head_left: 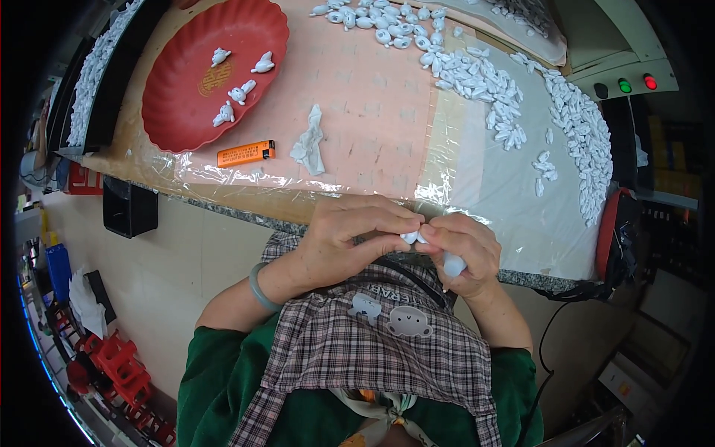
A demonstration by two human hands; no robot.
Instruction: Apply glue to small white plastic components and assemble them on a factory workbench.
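My left hand (354, 231) and my right hand (469, 249) meet at the table's front edge. Between their fingertips is a small white figurine piece (410, 237); both hands pinch it or parts joined to it. A white, round-ended tube or small bottle (453, 264) is also tucked in my right hand, most of it hidden by the fingers. Up and to the left, a red scalloped plate (167, 97) holds several finished-looking white animal figurines (240, 92). An orange lighter (244, 154) and a crumpled white tissue (309, 141) lie between plate and hands.
Small rounded white pieces (383, 22) lie at the back, slender ones (477, 74) right of them. Another large pile (585, 134) lines the right edge. A black tray (100, 67) of white pieces stands far left. A machine panel (625, 82) has lit green and red buttons.
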